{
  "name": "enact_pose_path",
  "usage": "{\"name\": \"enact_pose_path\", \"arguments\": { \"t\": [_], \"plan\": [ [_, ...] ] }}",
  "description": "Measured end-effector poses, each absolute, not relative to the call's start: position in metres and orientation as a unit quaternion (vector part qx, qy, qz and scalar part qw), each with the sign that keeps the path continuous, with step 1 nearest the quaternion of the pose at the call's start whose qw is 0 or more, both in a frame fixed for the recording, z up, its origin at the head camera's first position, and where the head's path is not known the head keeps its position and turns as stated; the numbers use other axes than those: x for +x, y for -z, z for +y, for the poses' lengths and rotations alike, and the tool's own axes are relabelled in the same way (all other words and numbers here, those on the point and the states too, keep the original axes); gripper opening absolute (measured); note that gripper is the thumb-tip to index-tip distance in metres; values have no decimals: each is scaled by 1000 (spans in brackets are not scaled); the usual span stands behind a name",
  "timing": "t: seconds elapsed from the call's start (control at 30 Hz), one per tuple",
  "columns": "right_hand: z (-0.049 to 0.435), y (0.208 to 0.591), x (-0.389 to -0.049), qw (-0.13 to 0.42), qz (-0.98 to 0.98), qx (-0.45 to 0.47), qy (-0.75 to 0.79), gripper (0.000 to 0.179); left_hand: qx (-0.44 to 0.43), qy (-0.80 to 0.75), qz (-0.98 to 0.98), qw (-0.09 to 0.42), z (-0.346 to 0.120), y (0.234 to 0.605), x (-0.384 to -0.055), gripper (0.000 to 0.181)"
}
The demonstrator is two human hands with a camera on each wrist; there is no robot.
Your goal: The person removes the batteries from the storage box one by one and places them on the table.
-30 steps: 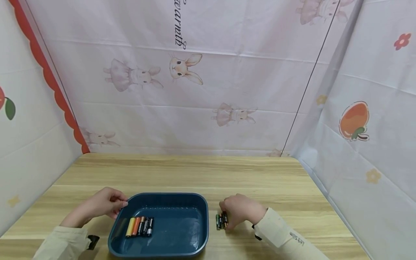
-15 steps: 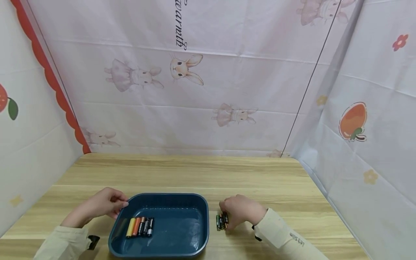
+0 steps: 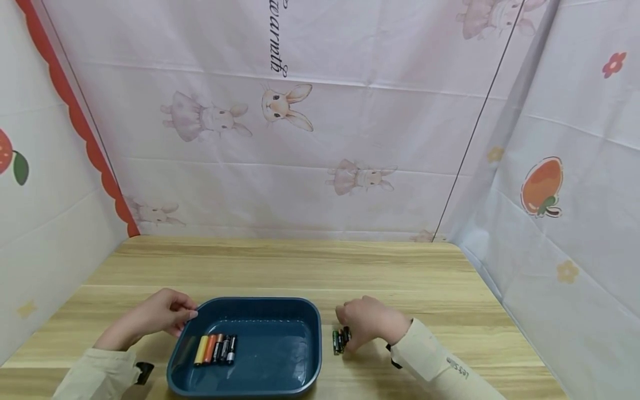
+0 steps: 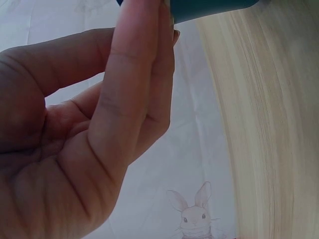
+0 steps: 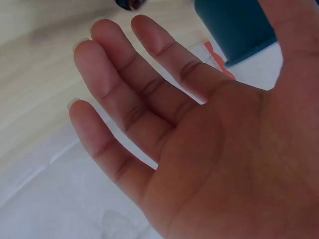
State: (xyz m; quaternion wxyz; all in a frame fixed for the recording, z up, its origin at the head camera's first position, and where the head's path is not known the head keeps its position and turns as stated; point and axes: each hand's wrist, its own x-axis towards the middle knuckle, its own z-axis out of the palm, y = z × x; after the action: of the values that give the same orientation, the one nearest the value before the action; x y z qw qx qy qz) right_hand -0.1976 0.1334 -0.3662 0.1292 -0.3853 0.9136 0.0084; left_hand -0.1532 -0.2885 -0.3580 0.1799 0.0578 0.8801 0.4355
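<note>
A dark blue tray (image 3: 270, 355) stands on the table, holding a row of several batteries (image 3: 215, 349) at its left: yellow, orange and black ones. My left hand (image 3: 162, 314) pinches the tray's far left rim between thumb and fingers; in the left wrist view, the fingertips meet at the tray's edge. Right of the tray, a few dark and green batteries (image 3: 341, 340) lie side by side on the table. My right hand (image 3: 372, 322) is over their right side, partly hiding them. In the right wrist view its fingers (image 5: 99, 72) are spread and gently bent, and the thumb tip is out of frame.
The wooden table (image 3: 300, 266) extends behind and to both sides of the tray. Printed cloth walls (image 3: 320, 139) with rabbits and fruit stand at the back and sides.
My right hand has shifted very slightly to the left and away from me above the batteries. My left hand and the tray stay in place.
</note>
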Motion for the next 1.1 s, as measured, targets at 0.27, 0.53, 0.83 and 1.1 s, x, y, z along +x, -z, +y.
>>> {"name": "enact_pose_path", "arguments": {
  "t": [0.27,0.53,0.83,1.1],
  "plan": [
    [127,349,-205,87,908,-408,24,40,58,-436,880,179,-290,358,-157,18],
    [110,329,-213,19,896,-441,37,30,54,-429,884,179,-294,361,-165,17],
    [87,310,-213,-13,893,-447,51,31,46,-419,890,174,-294,362,-168,16],
    [59,298,-211,-23,889,-456,42,34,53,-420,890,169,-294,361,-167,16]
  ]
}}
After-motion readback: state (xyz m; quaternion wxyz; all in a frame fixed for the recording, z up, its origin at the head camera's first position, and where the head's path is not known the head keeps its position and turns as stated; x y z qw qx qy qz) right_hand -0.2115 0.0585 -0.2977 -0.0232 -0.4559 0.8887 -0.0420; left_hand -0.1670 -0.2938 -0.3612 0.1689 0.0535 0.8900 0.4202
